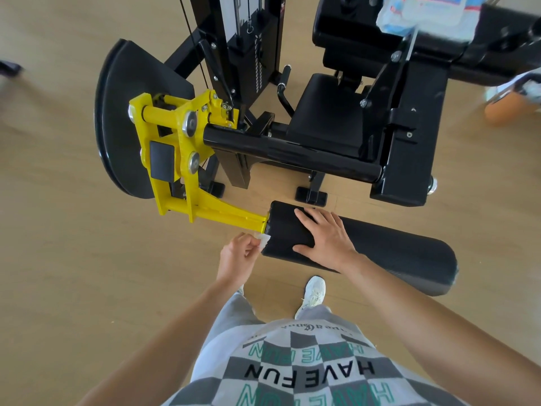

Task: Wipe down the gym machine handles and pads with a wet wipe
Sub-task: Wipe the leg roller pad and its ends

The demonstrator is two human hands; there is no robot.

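While the right hand (325,235) lies flat on top of the roller pad (395,253), fingers straight and holding nothing, the left hand (238,256) pinches a small scrunched wet wipe (263,240) between thumb and fingertips. The wipe touches the pad's end face, just beside the yellow arm (205,206).

Step in hand, by my read: wiping the end of the roller pad, with the right hand steadying it. The next move probably calls for running the wipe along the pad's long side, so the right hand has to lift off or shift. The wipe may also need opening out to cover more. The seat (330,118) and side handle (285,83) sit farther up, with neither hand on them.

A pack of wipes (424,13) rests on the upper black padding, too blurred to read. The shirt (307,370) says "HAVE FUN" in black, repeated in green, upside down to the camera. The small script line above it is illegible. No brand is readable on the machine.
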